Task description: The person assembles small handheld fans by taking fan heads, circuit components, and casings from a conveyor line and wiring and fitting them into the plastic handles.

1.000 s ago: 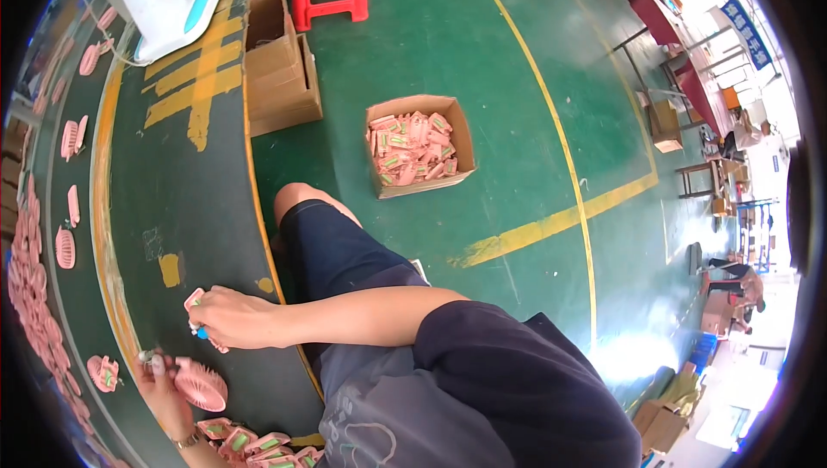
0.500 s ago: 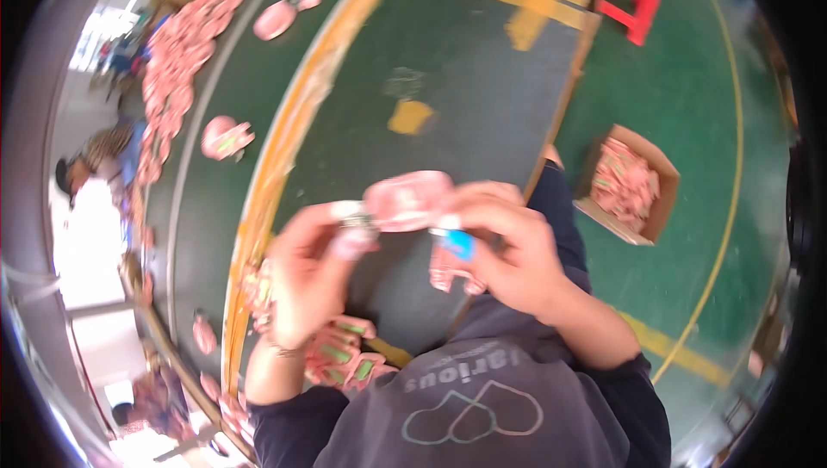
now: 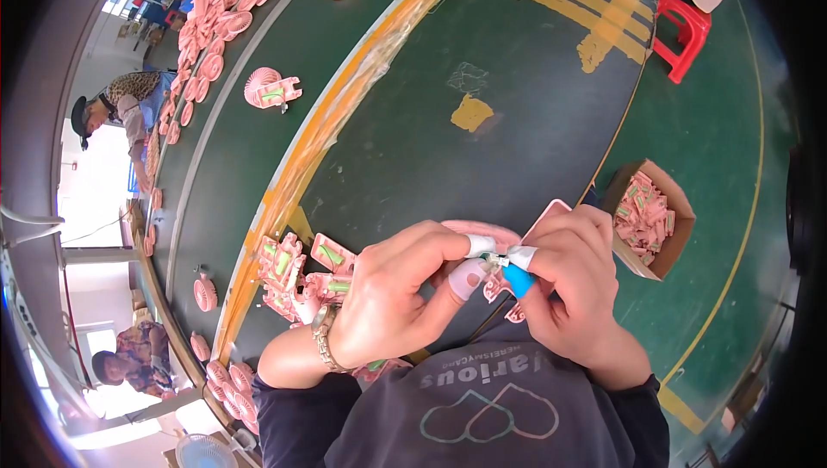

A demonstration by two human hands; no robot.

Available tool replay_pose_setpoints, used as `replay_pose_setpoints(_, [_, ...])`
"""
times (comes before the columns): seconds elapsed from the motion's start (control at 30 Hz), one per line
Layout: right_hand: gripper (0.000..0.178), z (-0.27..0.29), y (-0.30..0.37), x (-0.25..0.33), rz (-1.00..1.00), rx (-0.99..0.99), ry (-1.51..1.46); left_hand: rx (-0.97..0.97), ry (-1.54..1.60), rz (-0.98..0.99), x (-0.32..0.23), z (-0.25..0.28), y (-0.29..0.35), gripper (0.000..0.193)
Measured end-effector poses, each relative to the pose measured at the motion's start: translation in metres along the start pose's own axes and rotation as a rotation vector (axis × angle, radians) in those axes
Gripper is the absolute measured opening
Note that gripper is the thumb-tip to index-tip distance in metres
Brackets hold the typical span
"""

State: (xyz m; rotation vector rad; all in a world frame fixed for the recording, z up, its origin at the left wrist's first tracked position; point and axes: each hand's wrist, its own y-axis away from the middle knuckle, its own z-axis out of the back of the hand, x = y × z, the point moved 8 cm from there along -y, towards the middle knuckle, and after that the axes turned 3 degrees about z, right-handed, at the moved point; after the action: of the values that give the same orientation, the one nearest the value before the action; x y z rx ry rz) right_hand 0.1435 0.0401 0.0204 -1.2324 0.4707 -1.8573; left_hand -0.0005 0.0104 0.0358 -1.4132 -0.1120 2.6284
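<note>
Two hands meet in the head view, the left hand [image 3: 401, 283] and the right hand [image 3: 573, 274], their taped fingertips closed on a small white part [image 3: 497, 260], apparently a connector, between them. Just beyond it at eleven o'clock, a rounded pink part [image 3: 469, 228] shows past the left fingers; at one o'clock a flat pink piece [image 3: 549, 215] rises behind the right hand. The hands cover too much to tell whether these are joined, or which hand bears their weight. The step in hand looks like fine fingertip work on the small part; the next move seems to call for a steady pinch from both sides, without pulling on whatever is attached. From there, a pile of pink housings [image 3: 277, 268] lies on the tabletop [image 3: 413, 145] at nine o'clock, close to the left wrist, so a wide swing that way could knock it. At ten o'clock, past the orange-taped edge [image 3: 340, 111], a loose pink fan part [image 3: 262, 86] lies on a dark green strip [image 3: 237, 175]. Between two and three o'clock, a carton [image 3: 678, 240] of pink pieces stands on the floor, and between one and two, a red stool [image 3: 692, 37].
</note>
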Motion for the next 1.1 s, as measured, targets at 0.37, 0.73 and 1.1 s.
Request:
replay_pose_setpoints(0.37, [0.025, -0.008, -0.018, 0.017, 0.125, 0.035, 0.119, -0.033, -0.187, -0.016, -0.001, 0.009, 0.006, 0.009])
replay_pose_setpoints(0.73, [0.020, -0.041, -0.024, 0.010, 0.244, 0.089, -0.188, 0.057, -0.206, 0.071, 0.006, 0.023, 0.010, 0.014])
replay_pose_setpoints(1.1, [0.036, -0.193, -0.023, -0.029, -0.108, 0.198, -0.341, -0.805, -0.540, 0.266, 0.137, 0.203, 0.059, 0.011])
